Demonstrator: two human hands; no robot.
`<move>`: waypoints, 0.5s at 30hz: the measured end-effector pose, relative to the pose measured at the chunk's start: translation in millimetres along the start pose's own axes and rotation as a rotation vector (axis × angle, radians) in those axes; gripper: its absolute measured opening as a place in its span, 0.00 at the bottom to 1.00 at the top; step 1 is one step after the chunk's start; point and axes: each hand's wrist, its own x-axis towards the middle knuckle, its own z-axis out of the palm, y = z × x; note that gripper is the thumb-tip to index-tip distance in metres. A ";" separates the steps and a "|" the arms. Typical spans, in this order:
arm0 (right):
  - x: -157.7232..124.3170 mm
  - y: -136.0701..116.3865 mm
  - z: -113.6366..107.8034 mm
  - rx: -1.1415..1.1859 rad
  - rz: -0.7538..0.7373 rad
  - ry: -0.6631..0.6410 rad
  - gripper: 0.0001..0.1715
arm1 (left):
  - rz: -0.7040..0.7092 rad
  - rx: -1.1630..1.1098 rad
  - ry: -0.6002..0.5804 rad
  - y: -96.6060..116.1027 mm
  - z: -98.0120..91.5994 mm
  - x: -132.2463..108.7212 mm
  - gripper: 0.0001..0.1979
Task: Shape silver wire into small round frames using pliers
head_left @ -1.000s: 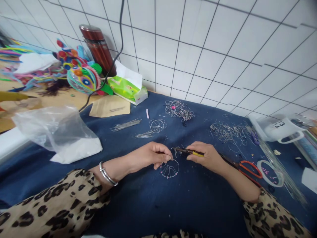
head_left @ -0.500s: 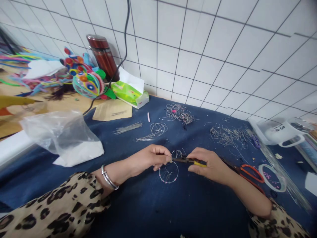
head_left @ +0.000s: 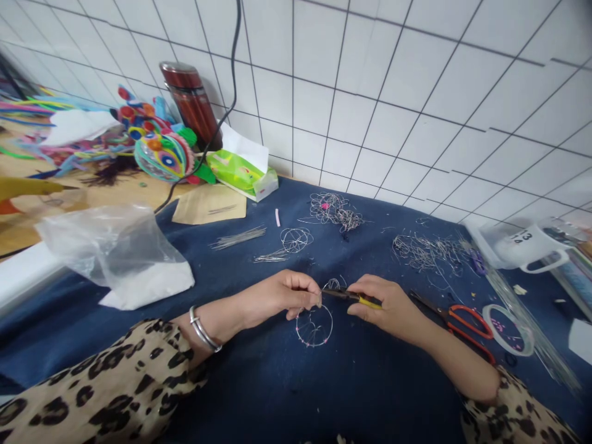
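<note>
Fingers, left hand: narrow, thumb and forefinger pinching the upper rim of a round wire ring strung with small pink beads, fine wires within its hoop. Right hand: wrapped on pliers, yellow-handled, the dark nose reaching to the left fingertips; whether it grips wire there is too small to tell. Position of ring: between the hands, below the pliers, above blue cloth on the tabletop. Step in hand, as judged: plier work on wire at the rim. Next move, as judged: calls for a firm left pinch and a small, exact turn or squeeze of the tool. Just beyond the nose: arched wires, liable to snag; whether joined to the ring, uncertain. Further off: a spoked wire coil, straight wires, a tangled wire heap, a second tangle. Right side: red-handled scissors just beside the right forearm, the likeliest obstacle to that elbow; next to them a round dish with loose pink beads, easily knocked. Left side: plastic bag, tissue pack, red flask, well apart from the work.
</note>
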 end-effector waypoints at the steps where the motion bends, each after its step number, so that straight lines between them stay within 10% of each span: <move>1: 0.1 0.1 0.8 -0.015 -0.003 0.004 0.19 | -0.002 -0.008 0.000 0.0 0.3 0.0 0.05; 15: -2.4 9.1 7.4 -0.243 -0.088 0.113 0.19 | -0.055 -0.055 0.005 1.9 0.9 -0.3 0.08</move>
